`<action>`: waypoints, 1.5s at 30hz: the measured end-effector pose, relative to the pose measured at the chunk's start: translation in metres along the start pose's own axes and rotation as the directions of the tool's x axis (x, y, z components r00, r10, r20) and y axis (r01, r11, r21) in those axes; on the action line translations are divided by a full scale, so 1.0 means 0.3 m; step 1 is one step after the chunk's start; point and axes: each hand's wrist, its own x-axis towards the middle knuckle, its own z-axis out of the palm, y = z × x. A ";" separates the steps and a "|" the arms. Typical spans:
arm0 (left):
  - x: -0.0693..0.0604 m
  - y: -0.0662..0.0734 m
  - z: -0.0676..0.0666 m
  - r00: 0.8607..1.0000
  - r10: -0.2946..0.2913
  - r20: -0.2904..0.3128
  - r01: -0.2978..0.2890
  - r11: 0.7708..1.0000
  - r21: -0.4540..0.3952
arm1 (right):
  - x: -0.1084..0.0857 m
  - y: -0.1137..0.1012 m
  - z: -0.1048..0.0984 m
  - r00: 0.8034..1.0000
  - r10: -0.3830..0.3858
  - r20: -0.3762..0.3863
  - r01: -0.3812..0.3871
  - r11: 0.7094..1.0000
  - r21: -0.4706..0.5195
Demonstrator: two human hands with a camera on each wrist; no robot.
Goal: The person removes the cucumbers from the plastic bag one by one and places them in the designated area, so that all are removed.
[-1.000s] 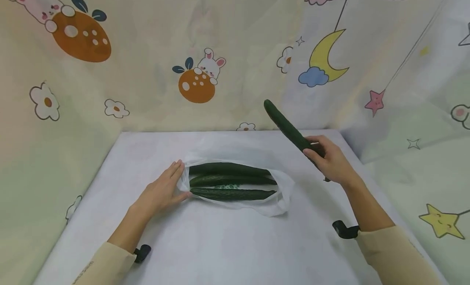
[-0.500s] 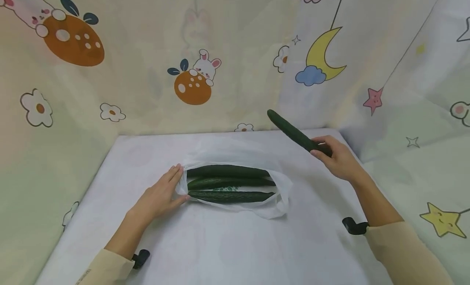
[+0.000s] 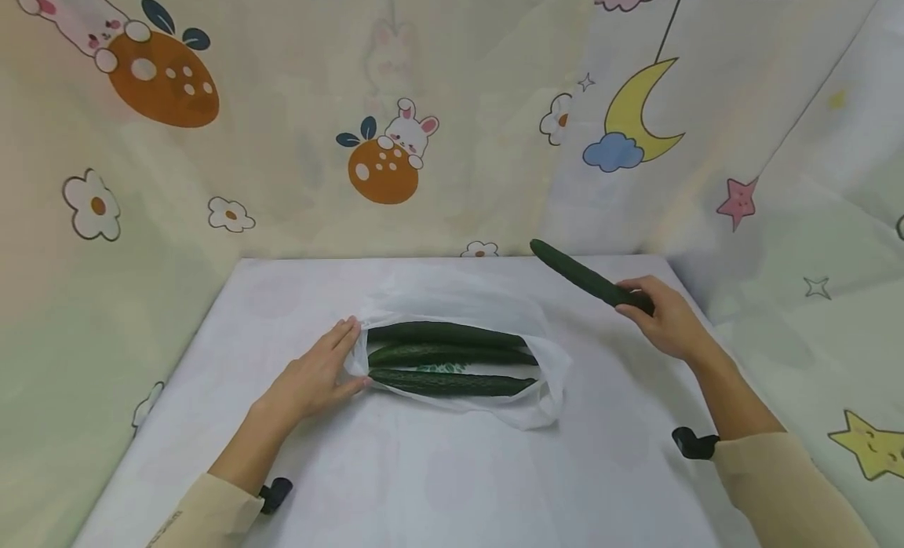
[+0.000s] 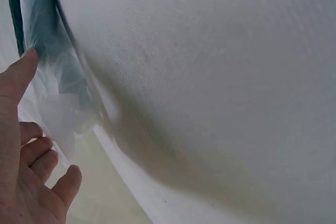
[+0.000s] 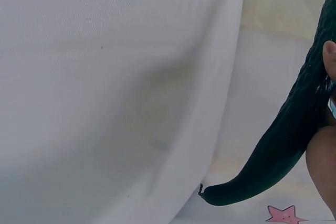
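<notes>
In the head view a white, thin plastic bag (image 3: 552, 375) lies on the table with its mouth facing up. Three dark green cucumbers lie side by side in it: a back one (image 3: 445, 334), a middle one (image 3: 452, 354) and a front one (image 3: 452, 383). My left hand (image 3: 311, 375) rests against the bag's left end, fingers extended and thumb at the front corner; the left wrist view shows a digit touching the film. My right hand (image 3: 667, 316) grips another cucumber (image 3: 582, 277) by its right end, above the table to the bag's right. Its free end points up and left.
The table (image 3: 452, 485) has a white cover, and its back edge meets a printed fabric backdrop (image 3: 282, 140). More fabric closes in both sides. A small black device (image 3: 695, 443) sits at my right wrist, another (image 3: 275, 495) at my left.
My right hand has moved a little right and down with the cucumber, which now lies at a flatter slant. My left hand and the bag stay put; the head view has shifted slightly.
</notes>
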 end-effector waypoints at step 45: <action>0.001 0.009 0.005 1.000 0.000 -0.004 0.000 0.999 0.042 | 0.113 0.297 0.045 0.974 0.040 0.221 0.001 0.984 -0.181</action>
